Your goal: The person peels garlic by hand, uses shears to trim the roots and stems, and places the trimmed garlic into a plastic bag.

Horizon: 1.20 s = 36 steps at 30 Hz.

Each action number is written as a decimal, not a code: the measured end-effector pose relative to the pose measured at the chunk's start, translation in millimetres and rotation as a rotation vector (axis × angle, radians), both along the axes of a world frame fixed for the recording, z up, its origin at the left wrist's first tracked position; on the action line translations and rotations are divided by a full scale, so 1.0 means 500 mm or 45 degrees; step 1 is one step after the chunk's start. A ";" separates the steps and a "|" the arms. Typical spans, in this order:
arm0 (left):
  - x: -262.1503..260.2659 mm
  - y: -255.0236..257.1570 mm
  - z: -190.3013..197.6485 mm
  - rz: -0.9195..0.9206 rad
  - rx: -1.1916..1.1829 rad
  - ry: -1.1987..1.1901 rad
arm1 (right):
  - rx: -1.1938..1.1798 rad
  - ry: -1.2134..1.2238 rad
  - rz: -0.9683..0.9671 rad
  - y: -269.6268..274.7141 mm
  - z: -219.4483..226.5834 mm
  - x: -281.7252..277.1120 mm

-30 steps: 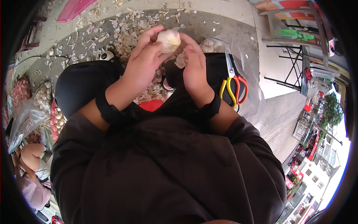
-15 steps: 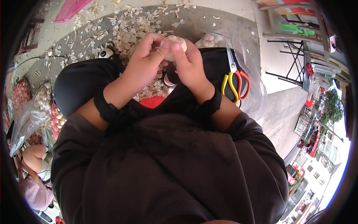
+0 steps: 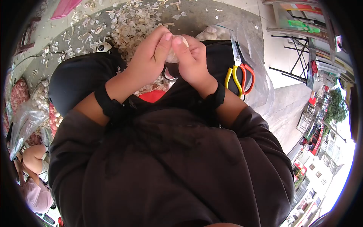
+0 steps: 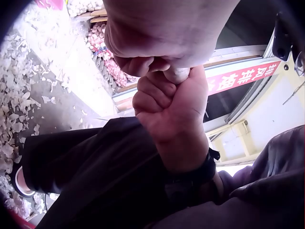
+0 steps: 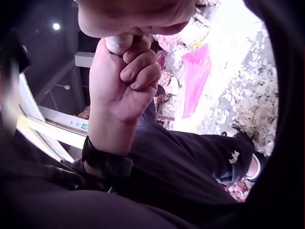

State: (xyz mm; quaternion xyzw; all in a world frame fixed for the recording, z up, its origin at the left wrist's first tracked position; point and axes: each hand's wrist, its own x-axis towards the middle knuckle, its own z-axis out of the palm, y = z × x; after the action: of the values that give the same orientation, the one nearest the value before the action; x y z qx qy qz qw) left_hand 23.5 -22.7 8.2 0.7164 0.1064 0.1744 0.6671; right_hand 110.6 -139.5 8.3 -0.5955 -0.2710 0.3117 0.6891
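Pale garlic, a bulb (image 3: 172, 56) mostly hidden by fingers, sits pinched between two bare hands at 12 o'clock in the head view, just above a seated person's lap. The left hand (image 3: 153, 51) grips it from the 9 o'clock side, the right hand (image 3: 193, 56) from the 3 o'clock side; their thumbs lie close together on top, and both wrist views show folded fingers. Black wristbands (image 3: 107, 101) circle both wrists.

At 2 o'clock, scissors (image 3: 237, 61) with one yellow and one red-orange handle lie by the right thigh in black trousers (image 3: 217, 53), blades pointing toward 12. Beside them spreads a clear plastic bag (image 3: 261, 81), with garlic bulbs (image 3: 212, 33) showing through plastic at 1 o'clock. Papery garlic skins (image 3: 132, 34) litter the grey floor (image 3: 234, 17) at 11 o'clock; pink plastic (image 3: 65, 7) lies farther out, between 10 and 11. Toward 9 o'clock stands a red mesh sack (image 3: 19, 94), and at 8 sits a person in a pale pink top (image 3: 38, 195). The left wrist view catches a red sign (image 4: 238, 78) with white Chinese characters at 2 o'clock.
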 end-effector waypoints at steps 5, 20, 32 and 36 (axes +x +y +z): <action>-0.001 -0.001 0.000 -0.018 0.022 -0.044 | 0.049 0.161 -0.038 -0.002 -0.010 -0.005; 0.003 0.005 0.010 0.119 -0.558 0.169 | -0.071 0.712 -0.012 0.025 0.000 0.006; 0.002 0.024 -0.044 0.313 -0.377 0.207 | -0.618 -0.985 0.064 -0.003 -0.004 0.008; -0.003 0.011 -0.018 0.285 -0.410 0.227 | -0.670 -1.208 -0.127 -0.001 0.003 0.015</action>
State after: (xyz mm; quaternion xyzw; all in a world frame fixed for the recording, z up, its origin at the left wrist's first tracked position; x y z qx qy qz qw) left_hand 21.8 -17.4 -1.0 0.5969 0.2705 0.1642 0.7373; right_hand 118.1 -140.0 9.6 -0.8352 -0.4364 0.0331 0.3329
